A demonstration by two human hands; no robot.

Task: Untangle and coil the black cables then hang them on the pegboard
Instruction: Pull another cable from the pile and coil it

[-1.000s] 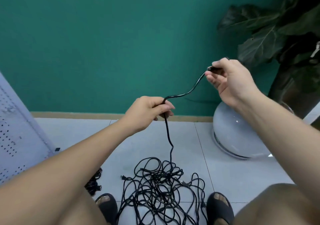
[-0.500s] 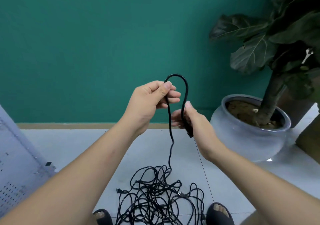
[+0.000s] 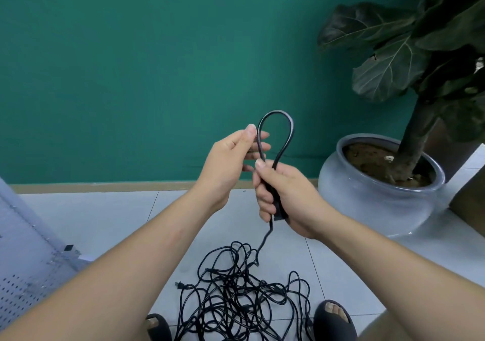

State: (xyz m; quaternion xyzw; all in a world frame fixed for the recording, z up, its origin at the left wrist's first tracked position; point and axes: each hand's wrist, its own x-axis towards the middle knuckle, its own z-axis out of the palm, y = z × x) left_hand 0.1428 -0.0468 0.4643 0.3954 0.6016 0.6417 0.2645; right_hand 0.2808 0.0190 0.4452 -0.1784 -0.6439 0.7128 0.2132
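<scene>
Centre frame: left hand [image 3: 231, 154] pinches one side of a thin black rubber cable [image 3: 275, 112] loop; right hand [image 3: 286, 196] grips both strands and the plug end. Cable drops to tangled black cable pile [image 3: 241, 296] on grey tiled floor [image 3: 105, 222], bottom centre. White perforated pegboard [image 3: 23, 269] lower left; round grey glazed pot [image 3: 367, 204] right.

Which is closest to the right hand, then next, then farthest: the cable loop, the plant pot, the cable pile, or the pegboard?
1. Cable loop: held in the right hand.
2. Cable pile, on the floor below, and plant pot, at right: too close to call.
3. Pegboard: far left.
</scene>
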